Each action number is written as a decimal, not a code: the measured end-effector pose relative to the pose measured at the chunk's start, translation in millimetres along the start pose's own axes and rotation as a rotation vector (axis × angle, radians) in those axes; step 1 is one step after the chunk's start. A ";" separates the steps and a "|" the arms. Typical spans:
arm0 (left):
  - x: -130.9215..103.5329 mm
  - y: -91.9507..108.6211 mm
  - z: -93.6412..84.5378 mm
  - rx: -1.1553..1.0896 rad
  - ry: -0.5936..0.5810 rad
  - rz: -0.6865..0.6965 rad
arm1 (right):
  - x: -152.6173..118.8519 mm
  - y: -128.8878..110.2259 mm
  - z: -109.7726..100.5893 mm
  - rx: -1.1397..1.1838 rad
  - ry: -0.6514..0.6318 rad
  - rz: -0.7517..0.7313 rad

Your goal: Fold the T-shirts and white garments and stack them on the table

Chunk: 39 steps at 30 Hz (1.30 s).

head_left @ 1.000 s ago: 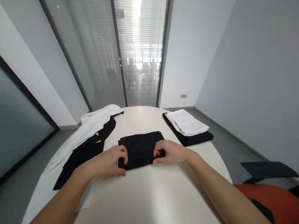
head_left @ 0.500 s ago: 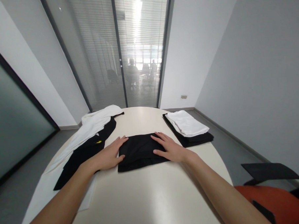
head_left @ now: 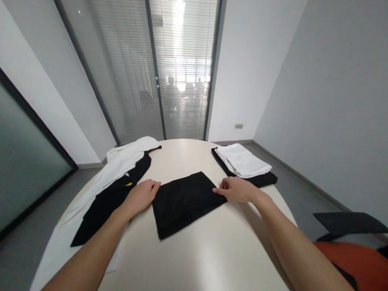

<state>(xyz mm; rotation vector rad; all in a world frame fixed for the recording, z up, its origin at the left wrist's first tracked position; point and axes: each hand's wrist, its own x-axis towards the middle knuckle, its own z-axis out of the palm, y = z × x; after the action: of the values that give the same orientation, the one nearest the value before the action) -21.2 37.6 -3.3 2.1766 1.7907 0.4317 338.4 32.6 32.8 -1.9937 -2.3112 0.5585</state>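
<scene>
A folded black garment (head_left: 186, 203) lies on the table, turned at a slant, with its layered edge toward me. At its far left corner, the closed fingers of my left hand (head_left: 143, 195) grip the cloth. My right hand (head_left: 238, 189) pinches the garment's right edge, thumb on top and fingers curled, partly hiding that edge. Beyond my right hand is a stack with a folded white cloth (head_left: 242, 159) on top of folded black cloth (head_left: 266, 179). What kind of garment is between my hands does not show.
On the left, loose white clothing (head_left: 122, 162) overlaps black clothing (head_left: 103, 209) with a small yellow mark. Everything rests on a round-edged pale table (head_left: 173, 266). An orange chair (head_left: 350, 263) with a black armrest stands at the lower right. A glass partition with blinds (head_left: 186, 107) is behind.
Both hands have gone from lying spread on the folded black garment to pinching it at its sides. The garment has turned, its left end nearer me. My right hand has shifted right.
</scene>
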 end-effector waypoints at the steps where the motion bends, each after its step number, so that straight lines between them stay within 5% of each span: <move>1: -1.4 1.7 -3.5 0.024 -0.042 -0.044 | -2.4 -1.3 -2.6 -0.035 -0.032 0.034; 4: -7.9 6.5 -13.7 0.053 -0.161 -0.111 | -10.0 -5.4 -7.6 -0.017 -0.187 0.125; 8: -20.5 11.7 -23.3 -0.039 -0.427 0.020 | -12.0 -6.8 -1.4 0.235 -0.365 0.125; 13: -29.6 20.0 -27.8 -0.187 -0.711 0.056 | 5.6 -10.1 21.1 0.420 -0.324 0.031; 17: -28.5 23.2 -23.2 -0.270 -0.622 -0.092 | 17.3 -16.5 32.2 0.557 -0.123 -0.018; 20: -26.9 24.7 -17.6 -0.348 -0.559 -0.151 | 13.4 -19.7 28.4 0.544 -0.188 0.029; 24: -27.7 31.6 -11.1 -0.426 -0.643 -0.138 | 2.0 -23.2 20.3 0.463 -0.311 0.021; 33: -33.2 42.6 0.0 -0.450 -0.659 -0.072 | 8.2 -24.7 30.2 0.571 -0.201 -0.123; 36: -28.9 39.2 2.6 -0.474 -0.567 -0.040 | 9.1 -27.0 31.5 0.644 -0.137 -0.114; 39: -22.2 35.2 4.7 -0.365 -0.336 -0.008 | 6.8 -32.3 33.5 0.830 -0.132 -0.059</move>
<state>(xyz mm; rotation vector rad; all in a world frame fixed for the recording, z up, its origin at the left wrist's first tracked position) 8.2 9.1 5.6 1.8604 1.4149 0.3348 297.8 27.5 9.6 -1.4980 -1.7209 1.3864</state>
